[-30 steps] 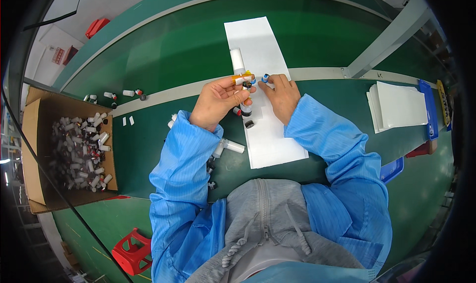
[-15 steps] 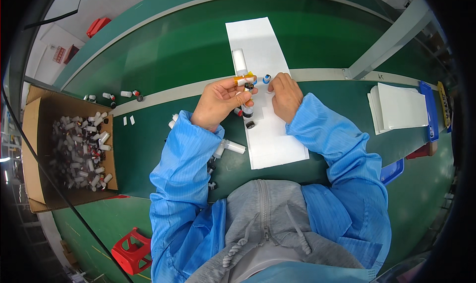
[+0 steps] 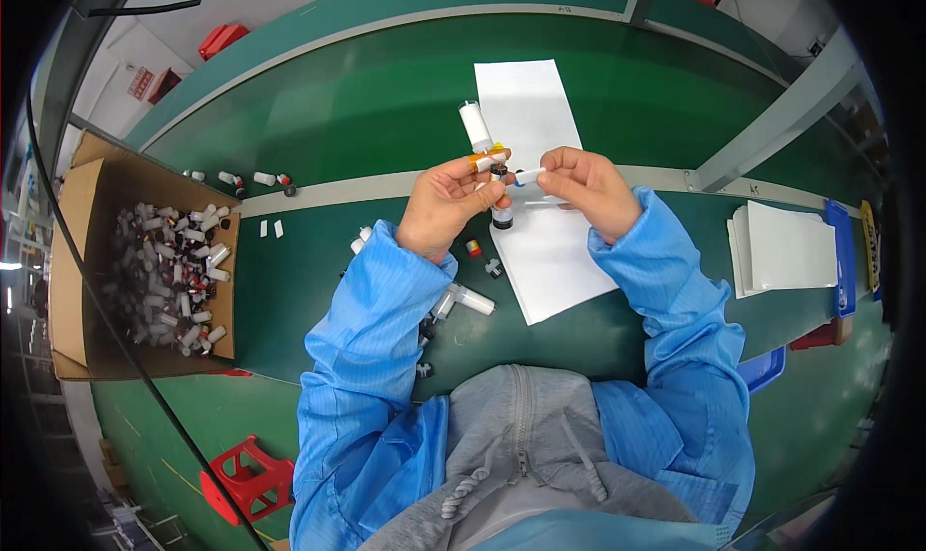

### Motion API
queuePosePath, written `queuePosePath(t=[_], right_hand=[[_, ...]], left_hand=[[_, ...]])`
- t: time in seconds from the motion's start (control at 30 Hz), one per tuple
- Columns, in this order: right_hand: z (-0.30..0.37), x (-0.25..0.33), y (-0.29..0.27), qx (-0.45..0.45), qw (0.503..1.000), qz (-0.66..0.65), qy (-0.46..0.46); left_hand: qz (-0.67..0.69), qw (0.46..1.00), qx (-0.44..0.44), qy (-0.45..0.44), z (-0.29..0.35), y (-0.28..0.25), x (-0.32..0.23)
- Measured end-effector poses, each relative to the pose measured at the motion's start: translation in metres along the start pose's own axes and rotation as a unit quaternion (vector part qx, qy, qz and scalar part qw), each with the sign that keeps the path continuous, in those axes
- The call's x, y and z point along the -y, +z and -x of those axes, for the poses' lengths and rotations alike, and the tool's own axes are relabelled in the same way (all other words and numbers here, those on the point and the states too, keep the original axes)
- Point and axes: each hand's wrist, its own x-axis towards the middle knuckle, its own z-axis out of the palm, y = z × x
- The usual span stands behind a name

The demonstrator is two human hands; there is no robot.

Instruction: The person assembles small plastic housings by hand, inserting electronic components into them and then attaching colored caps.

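- Your left hand [image 3: 436, 211] has its grip closed around an amber tube [image 3: 487, 161], with thumb and fingers pinching it near the middle of the desk [image 3: 555, 344].
- Just beside that tube, at the same fingertips, you have a black-ended vial [image 3: 502, 214] pointing down toward you; a larger white cylinder [image 3: 473, 123] juts out on the far side, tilted. Your fingers hide how these parts meet.
- Your right hand [image 3: 595, 192] has its grip pinched on a small white piece [image 3: 531, 176], which points left toward the vial and shows some blue at its near end. Whether the two touch, you cannot tell from here.
- Under your hands a long white sheet [image 3: 552, 257] runs away from you.
- Just left of the sheet lie a red-and-yellow cap [image 3: 474, 248] and a grey-black fitting [image 3: 494, 268]; nearer you, a clear-white tube [image 3: 474, 300] lies beside your left sleeve [image 3: 371, 310].
- Further left you have two small white slips [image 3: 271, 229] and a cardboard box [image 3: 66, 305] holding many small bottles [image 3: 169, 276].
- On your right sits a stack of white sheets [image 3: 796, 252] next to a blue tray [image 3: 842, 261].
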Motion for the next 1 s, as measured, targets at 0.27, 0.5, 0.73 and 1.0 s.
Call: queuePosePath(t=[0.27, 0.5, 0.73, 1.0], right_hand=[[0.012, 0.023, 0.001, 0.060, 0.983, -0.151, -0.088], [0.001, -0.010, 0.027, 0.076, 0.966, -0.247, 0.028], [-0.001, -0.017, 0.032, -0.020, 0.988, -0.155, -0.013], [-0.009, -0.021, 0.011, 0.092, 0.980, -0.178, 0.015]], left_hand=[[0.005, 1.000, -0.012, -0.007, 0.002, 0.005, -0.004], [0.009, 0.999, 0.002, 0.030, 0.006, 0.012, -0.004], [-0.099, 0.991, -0.023, 0.089, 0.012, 0.025, -0.001], [-0.107, 0.984, 0.020, 0.142, 0.011, 0.018, 0.002]])
